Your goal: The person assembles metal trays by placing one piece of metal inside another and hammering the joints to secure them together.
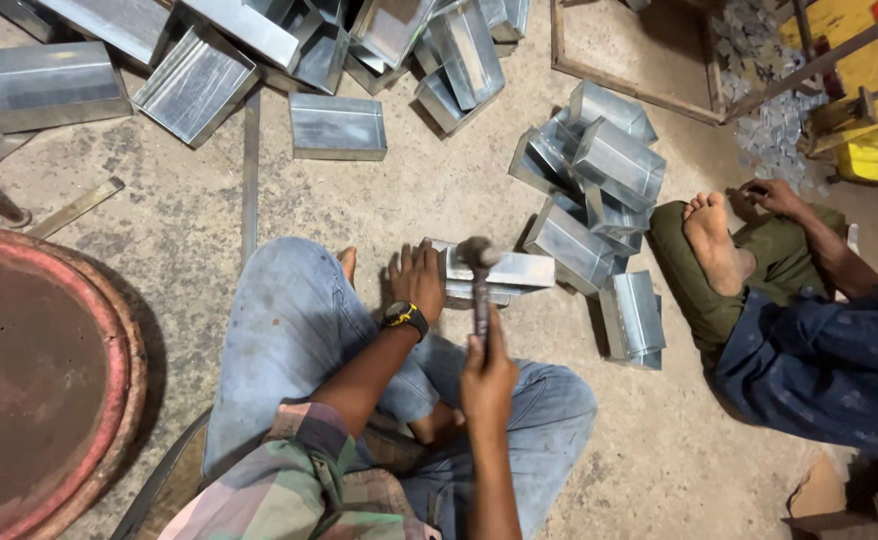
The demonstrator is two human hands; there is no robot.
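We sit cross-legged on the concrete floor [439, 190]. Our left hand [418, 281] presses flat on a folded sheet-metal box [504, 270]; our right hand [487, 375] grips a hammer [480, 272], its head over the box. At twelve and one o'clock lie piled metal boxes [599, 170]. At three o'clock sits another person [809, 340], barefoot. At nine o'clock is a rusty round drum lid [109, 340].

We sit on a dusty concrete floor [439, 190]; folded sheet-metal boxes [599, 170] lie heaped beyond our hands, a flat metal strip [251, 170] to their left.
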